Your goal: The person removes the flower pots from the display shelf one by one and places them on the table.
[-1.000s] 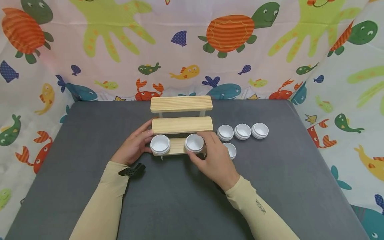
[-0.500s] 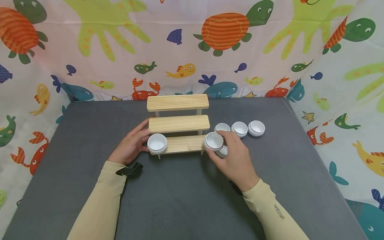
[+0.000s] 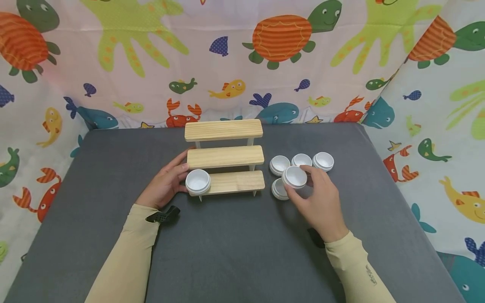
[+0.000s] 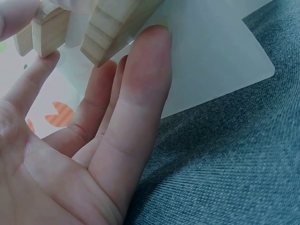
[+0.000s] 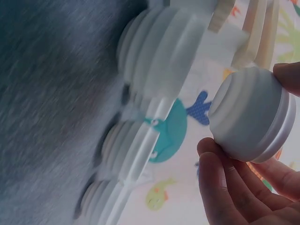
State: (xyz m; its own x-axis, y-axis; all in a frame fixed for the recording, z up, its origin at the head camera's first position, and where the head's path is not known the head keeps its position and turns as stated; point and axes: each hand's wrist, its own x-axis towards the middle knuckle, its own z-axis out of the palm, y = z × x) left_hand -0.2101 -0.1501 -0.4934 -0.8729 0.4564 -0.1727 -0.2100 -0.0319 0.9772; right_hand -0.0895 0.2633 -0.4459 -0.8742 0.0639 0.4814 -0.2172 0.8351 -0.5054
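Note:
My right hand (image 3: 320,198) pinches a small white bowl (image 3: 295,176) with ridged sides between thumb and fingers, tilted in the right wrist view. It is held above the table, partly in front of other white bowls. A three-step wooden shelf stand (image 3: 225,157) with pale side panels (image 4: 215,56) stands at the centre. My left hand (image 3: 163,185) holds the stand's left end, its thumb and fingers against the plank ends; some fingertips are hidden behind it. On the bottom step's left end sits another white bowl (image 3: 198,181).
Right of the stand, several white bowls stand on the dark grey table (image 3: 227,252): a back row with a left bowl (image 3: 280,164) and a right bowl (image 3: 323,160), and a nearer bowl (image 3: 278,189). A curtain (image 3: 223,54) printed with sea animals encloses the back and sides.
My right hand has lifted the white bowl off the right end of the bottom step and carried it right, over the other bowls. The left hand stays at the stand.

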